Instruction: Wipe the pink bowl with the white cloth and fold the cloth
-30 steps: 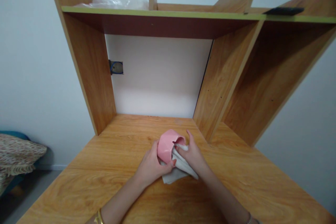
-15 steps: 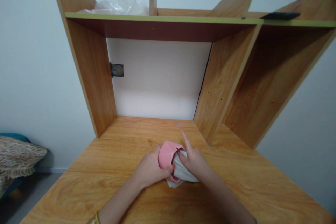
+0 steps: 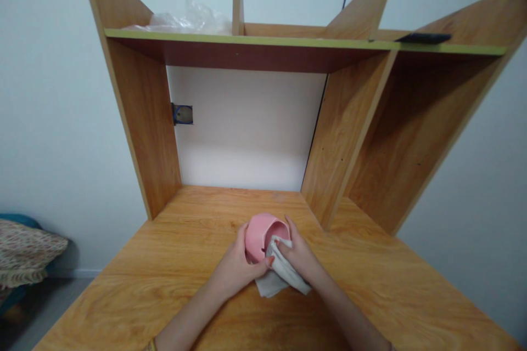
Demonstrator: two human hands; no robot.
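A pink faceted container (image 3: 258,233) is tilted above the desk, its opening turned toward my right side, with a small dark notch at the rim. My left hand (image 3: 239,264) wraps around its left side, thumb at the lower rim. With my right hand (image 3: 298,252) I pinch a light grey cloth (image 3: 284,271), partly tucked into the container's mouth. The thumb presses the cloth at the opening while a finger lies along the outer right rim. Loose cloth hangs below the container; my other right fingers are partly hidden.
Beneath my hands is a wood-grain desk (image 3: 164,263). A shelf unit (image 3: 144,126) with upright panels rises behind it. On the upper shelf lie a clear plastic bag (image 3: 189,19) and a dark flat object (image 3: 424,38). A patterned fabric (image 3: 31,249) is at far left.
The container has rotated, bringing the notch from the top of the rim to its lower left. My raised right index finger has come down along the rim, and more of the inside shows.
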